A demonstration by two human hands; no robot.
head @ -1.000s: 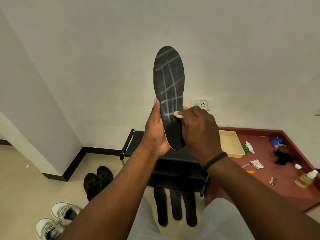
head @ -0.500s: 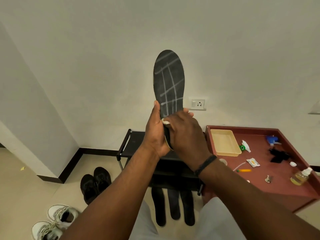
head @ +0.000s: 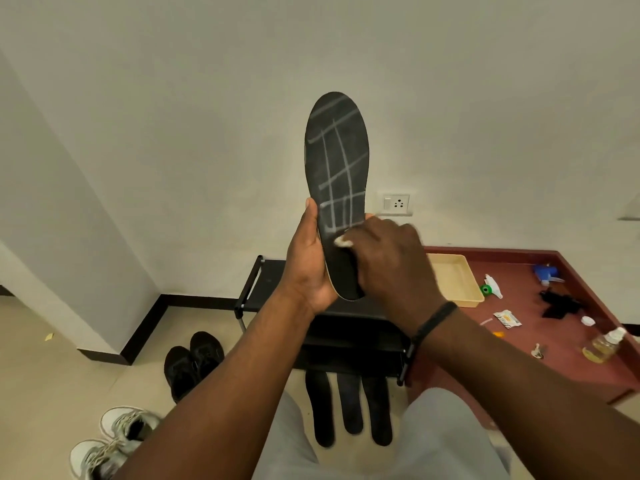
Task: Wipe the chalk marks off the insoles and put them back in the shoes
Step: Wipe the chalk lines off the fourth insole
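Holding a black insole (head: 337,188) straight up, the left hand (head: 306,271) grips its heel end, with the thumb lying up along the left edge and the other fingers hidden behind it. White chalk lines (head: 337,174) cross the top part of the insole like a grid. The right hand (head: 391,261) has its fingers curled, and they pinch a small pale wipe (head: 343,241) against the lower part of the insole, just under the chalk lines. This hand looks a bit blurry. A dark band (head: 433,322) sits on the right wrist.

A black shoe rack (head: 270,289) stands by the wall, behind and below the insole. Three more black insoles (head: 348,410) lie side by side on the floor in front of the rack. To the left of the rack sits a pair of black shoes (head: 194,363), and a pair of white sneakers (head: 110,441) is farther left and closer to the person.

To the right of the rack is a low red table (head: 561,362). On it are a cream tray (head: 453,277), a small packet (head: 507,318) and a bottle of yellow liquid (head: 602,348).
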